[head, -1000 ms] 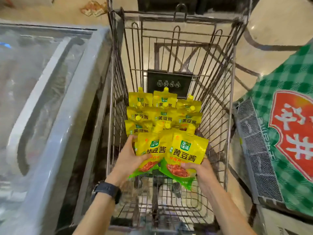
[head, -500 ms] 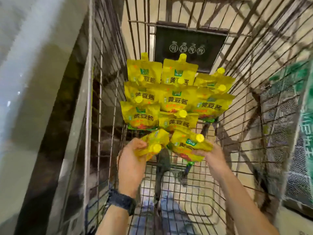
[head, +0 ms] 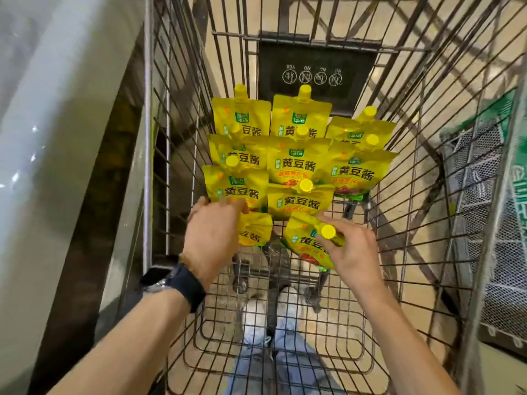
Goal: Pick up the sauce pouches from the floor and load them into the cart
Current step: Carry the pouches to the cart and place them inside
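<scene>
1. The yellow sauce pouches (head: 299, 166) lie in rows on the floor of the wire cart (head: 147, 138). Their caps point away, and each row lies partly on the next, likely so more fit.
2. The right hand (head: 350, 252) pinches the front-right pouch (head: 302, 243) near its cap.
3. The left hand (head: 211, 238) lies over the front-left pouch (head: 256, 232). I cannot tell if it grips.
4. A freezer chest (head: 57, 124) stands close on the left and a green box (head: 520, 195) on the right. The wire walls leave the arms little room.
</scene>
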`<action>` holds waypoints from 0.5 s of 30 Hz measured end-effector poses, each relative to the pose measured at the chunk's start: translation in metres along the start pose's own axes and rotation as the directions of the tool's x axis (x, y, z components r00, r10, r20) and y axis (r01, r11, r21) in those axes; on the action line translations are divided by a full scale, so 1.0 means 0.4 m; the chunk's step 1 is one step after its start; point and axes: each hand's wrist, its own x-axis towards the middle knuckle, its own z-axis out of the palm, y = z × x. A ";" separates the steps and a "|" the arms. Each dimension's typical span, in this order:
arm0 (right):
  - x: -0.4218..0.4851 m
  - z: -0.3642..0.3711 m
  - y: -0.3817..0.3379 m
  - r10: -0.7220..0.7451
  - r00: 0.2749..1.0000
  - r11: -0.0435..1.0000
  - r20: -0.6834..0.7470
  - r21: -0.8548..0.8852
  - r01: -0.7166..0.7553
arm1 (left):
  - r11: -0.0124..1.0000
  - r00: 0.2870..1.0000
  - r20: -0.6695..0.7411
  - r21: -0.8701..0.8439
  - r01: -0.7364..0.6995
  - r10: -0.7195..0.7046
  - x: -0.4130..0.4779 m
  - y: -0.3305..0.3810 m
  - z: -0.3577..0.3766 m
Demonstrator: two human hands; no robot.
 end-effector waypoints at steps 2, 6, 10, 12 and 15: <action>-0.001 0.008 -0.010 -0.029 1.000 0.999 0.002 -0.023 0.030 | 0.998 0.997 0.061 0.048 -0.043 0.040 -0.006 0.005 0.014; 0.024 -0.013 -0.037 -0.060 0.991 0.996 0.117 -0.060 0.067 | 0.994 0.994 0.113 0.107 -0.006 -0.006 0.025 -0.026 -0.023; 0.069 -0.027 -0.073 -0.146 0.952 0.984 0.268 -0.060 0.168 | 0.989 0.997 0.076 0.142 -0.035 0.024 0.057 -0.029 -0.048; 0.089 -0.018 -0.105 -0.138 0.927 0.975 0.348 -0.117 0.189 | 0.992 0.994 0.108 0.121 -0.029 0.016 0.060 -0.016 -0.040; 0.115 -0.004 -0.147 -0.153 0.931 0.947 0.332 -0.218 0.234 | 0.995 0.991 0.132 0.091 -0.030 0.018 0.057 -0.009 -0.018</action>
